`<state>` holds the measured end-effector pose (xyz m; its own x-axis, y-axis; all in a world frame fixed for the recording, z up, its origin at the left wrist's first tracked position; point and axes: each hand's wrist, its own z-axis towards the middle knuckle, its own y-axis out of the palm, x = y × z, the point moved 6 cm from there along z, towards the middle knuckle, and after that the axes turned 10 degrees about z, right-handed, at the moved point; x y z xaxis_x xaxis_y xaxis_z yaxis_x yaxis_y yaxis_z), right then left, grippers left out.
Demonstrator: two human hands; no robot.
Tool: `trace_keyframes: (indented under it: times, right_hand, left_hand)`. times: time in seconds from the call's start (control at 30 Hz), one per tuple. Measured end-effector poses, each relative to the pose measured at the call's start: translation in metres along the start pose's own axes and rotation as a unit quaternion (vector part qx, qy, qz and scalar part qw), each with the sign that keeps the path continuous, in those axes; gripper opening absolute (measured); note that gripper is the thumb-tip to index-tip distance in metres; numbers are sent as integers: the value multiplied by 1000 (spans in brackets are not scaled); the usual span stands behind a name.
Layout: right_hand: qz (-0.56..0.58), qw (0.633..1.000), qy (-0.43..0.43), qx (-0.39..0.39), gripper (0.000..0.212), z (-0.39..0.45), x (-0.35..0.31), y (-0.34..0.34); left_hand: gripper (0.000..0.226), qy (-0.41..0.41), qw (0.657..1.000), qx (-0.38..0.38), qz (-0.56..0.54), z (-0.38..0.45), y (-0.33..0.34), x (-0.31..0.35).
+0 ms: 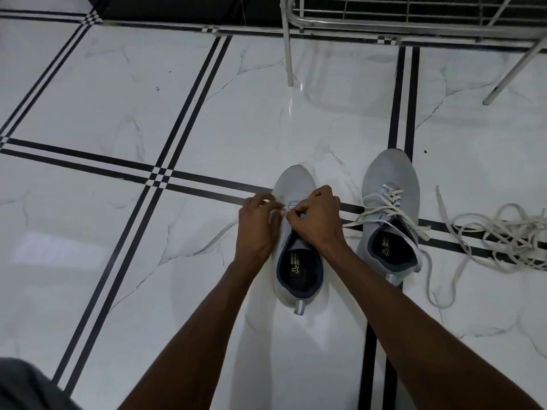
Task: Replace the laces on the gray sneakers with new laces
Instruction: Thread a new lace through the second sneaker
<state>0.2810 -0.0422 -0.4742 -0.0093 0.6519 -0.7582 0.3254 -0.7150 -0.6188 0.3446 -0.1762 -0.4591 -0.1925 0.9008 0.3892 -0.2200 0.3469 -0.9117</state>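
Gray sneakers (296, 261), white laces (390, 202) (cream-tinged).

We see two gray knit sneakers standing side by side on the white marble-patterned tile floor (207, 93), toes pointing away from us. The unlaced gray sneaker (291, 270) stands on the left, directly in front of us; the laced gray sneaker (390, 173) stands to its right and a little farther away. Our left hand (259, 224) and right hand (316, 216) meet over the front half of the unlaced sneaker. A loose pile of cream flat laces (503, 238) lies on the floor right of the laced sneaker. Beyond both sneakers, at the far right, stands a metal wire rack (384, 19) on legs.
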Motion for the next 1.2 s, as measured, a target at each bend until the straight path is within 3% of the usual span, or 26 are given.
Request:
trace_keyframes:
  times: [0.1, 0.17, 0.23, 0.3, 0.37, 0.43, 0.5, 0.6, 0.7, 0.8, 0.9, 0.97, 1.03, 1.13, 1.2]
  right_hand:
    - [3, 1000, 7, 19, 18, -5, -2, -6]
    - [7, 999, 15, 28, 14, -7, -1, -8]
    - [9, 999, 17, 33, 14, -8, -2, -11]
    - [10, 999, 14, 31, 14, -8, -1, -10]
    - [11, 1000, 10, 25, 16, -6, 0, -7]
    - [1, 1000, 0, 14, 21, -3, 1, -3]
    - [0, 1000, 4, 12, 21, -2, 2, -3]
    - [4, 1000, 6, 19, 17, -3, 2, -4]
    - [11, 1000, -23, -2, 19, 0, 0, 2]
    - [83, 996, -27, -33, 15, 7, -4, -12]
    - [70, 987, 14, -146, 26, 11, -8, -37]
    - [-12, 976, 32, -216, 15, 12, -5, -54]
    - [-33, 971, 39, -234, 5, 13, -5, -72]
    - [113, 967, 73, -218, 11, 15, -2, -90]
    - [180, 956, 93, -212, 15, 14, -2, -92]
  left_hand:
    - [14, -85, 995, 59, -14, 7, -12, -13]
    - [13, -212, 968, 124, -54, 4, -34, -46]
    - [9, -300, 947, 104, -45, -3, -40, -73]
    - [24, -232, 971, 63, 3, -5, -37, -60]
    - [40, -74, 996, 29, 30, -3, -22, -25]
    - [30, 17, 999, -12, 34, -4, -1, 1]
    - [13, -21, 1000, -17, 10, 2, 5, 2]
    - [11, -87, 996, -7, 18, 8, 1, -15]
    - [8, -92, 995, 1, -36, 5, -4, -25]
    - [19, -80, 992, 26, -98, -6, -7, -8]
    - [20, -61, 987, 19, -146, -6, -7, 21]
    - [22, -44, 983, -16, -177, -1, -2, 33]
    - [25, -24, 978, -68, -196, 6, 2, 43]
    - [27, -11, 974, -105, -200, 15, 0, 54]
    - [17, -32, 973, -95, -207, 22, -5, 52]
